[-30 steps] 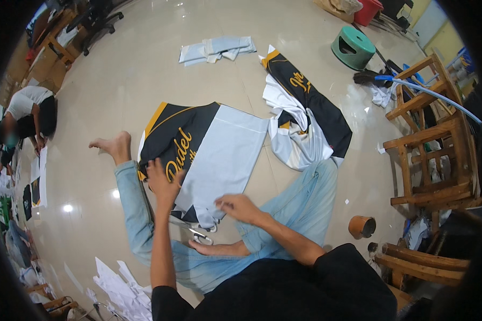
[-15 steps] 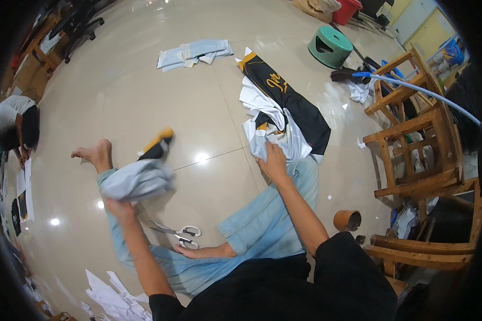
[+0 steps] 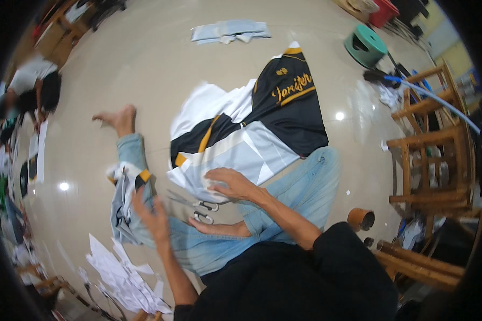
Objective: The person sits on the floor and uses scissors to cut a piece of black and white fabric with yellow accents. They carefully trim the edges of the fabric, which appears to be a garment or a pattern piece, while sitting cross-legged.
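A large piece of printed fabric [image 3: 292,134], black, white and pale grey with orange bands and lettering, lies spread on the floor in front of me. My right hand [image 3: 233,184] is over its near edge, fingers stretched out; whether it touches the cloth I cannot tell. My left hand [image 3: 152,216] is slightly blurred, fingers apart and empty, beside a crumpled grey, black and orange cloth [image 3: 124,206] that lies against my left leg. Scissors [image 3: 206,206] with white and black handles rest on the floor between my hands, near my foot.
Folded pale cloth [image 3: 230,32] lies at the far side. White scraps [image 3: 120,273] are at the lower left. A green stool [image 3: 365,45], wooden frames [image 3: 431,160] and a brown cylinder [image 3: 361,219] stand on the right. Another person [image 3: 35,88] bends down at the left.
My left hand has let go of the crumpled cloth, now down by my left leg. The large fabric has been spread out leftward, and my right hand has opened. The view has shifted.
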A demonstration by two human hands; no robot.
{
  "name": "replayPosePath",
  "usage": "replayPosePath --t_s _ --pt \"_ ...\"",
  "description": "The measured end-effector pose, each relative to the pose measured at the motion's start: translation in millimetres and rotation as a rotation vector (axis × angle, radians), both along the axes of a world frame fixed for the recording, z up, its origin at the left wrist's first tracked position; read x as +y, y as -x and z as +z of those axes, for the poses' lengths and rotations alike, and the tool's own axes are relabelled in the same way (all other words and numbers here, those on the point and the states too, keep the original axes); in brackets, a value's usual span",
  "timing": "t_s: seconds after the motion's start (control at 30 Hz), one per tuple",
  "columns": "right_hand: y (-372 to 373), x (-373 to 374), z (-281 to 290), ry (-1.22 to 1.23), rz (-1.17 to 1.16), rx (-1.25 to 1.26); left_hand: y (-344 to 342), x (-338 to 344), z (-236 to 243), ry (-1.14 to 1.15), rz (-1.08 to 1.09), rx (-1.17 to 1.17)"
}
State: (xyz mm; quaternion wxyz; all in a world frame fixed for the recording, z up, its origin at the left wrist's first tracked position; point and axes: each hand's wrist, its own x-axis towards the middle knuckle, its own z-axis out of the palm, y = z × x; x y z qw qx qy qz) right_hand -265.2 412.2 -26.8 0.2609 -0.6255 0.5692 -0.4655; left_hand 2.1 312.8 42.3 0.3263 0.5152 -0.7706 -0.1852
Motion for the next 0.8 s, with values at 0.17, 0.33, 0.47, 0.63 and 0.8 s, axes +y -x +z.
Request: replayPosePath --t_s 0.17,0.33,0.47,0.63,0.8 --pt "34 30 3 -0.045 -0.500 0.210 58 -26 -96 -0.037 -0.104 -0.082" --pt "104 82 -6 -0.409 -0.821 0.723 73 -41 -113 -0.105 -0.255 -0.260" --pt "132 75 -10 -0.581 -0.835 0.630 74 -29 -102 -0.068 -0.244 -0.351" --pt "152 59 1 -0.106 -1.021 0.085 52 -40 -91 -0.029 -0.194 -0.281" --pt "191 99 75 0.026 -0.926 -0.164 17 -57 -47 -0.030 -0.158 -0.050"
